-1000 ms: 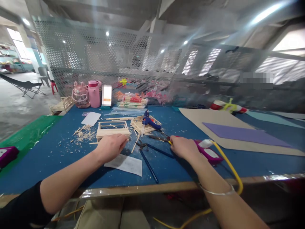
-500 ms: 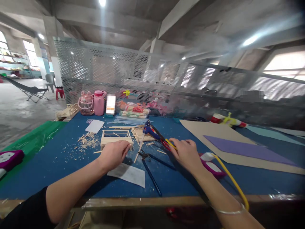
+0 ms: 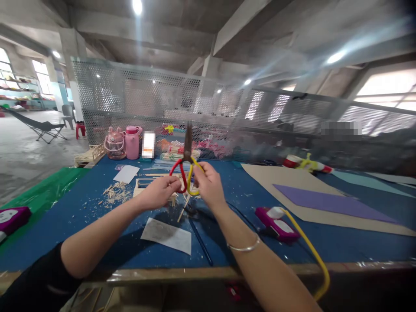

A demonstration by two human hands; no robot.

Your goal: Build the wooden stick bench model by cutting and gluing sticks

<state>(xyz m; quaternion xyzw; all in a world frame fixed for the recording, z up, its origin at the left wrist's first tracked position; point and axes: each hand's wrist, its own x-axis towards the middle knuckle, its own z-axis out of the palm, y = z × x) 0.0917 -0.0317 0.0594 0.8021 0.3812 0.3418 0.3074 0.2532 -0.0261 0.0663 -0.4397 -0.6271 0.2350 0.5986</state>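
Above the blue tabletop (image 3: 240, 247), our right hand (image 3: 209, 184) clasps the yellow loop of upright red-and-yellow-handled metal scissors (image 3: 187, 155), our left hand (image 3: 160, 190) overlapping the red loop, its hold unclear, so a loosened clasp could drop them onto the pale wooden-stick frame (image 3: 139, 190).

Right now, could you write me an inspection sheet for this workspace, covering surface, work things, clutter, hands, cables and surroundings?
Surface: blue tabletop.
Work things: scissors, blades up; wooden frame, partly hidden.
Clutter: wood scraps, gray-white sheet, dark blue tool handle.
Hands: left hand holds the red handle; right hand holds the yellow handle.
Cables: yellow cable from the magenta power block, running over the near edge.
Surroundings: perforated screen behind; pink flask before it.
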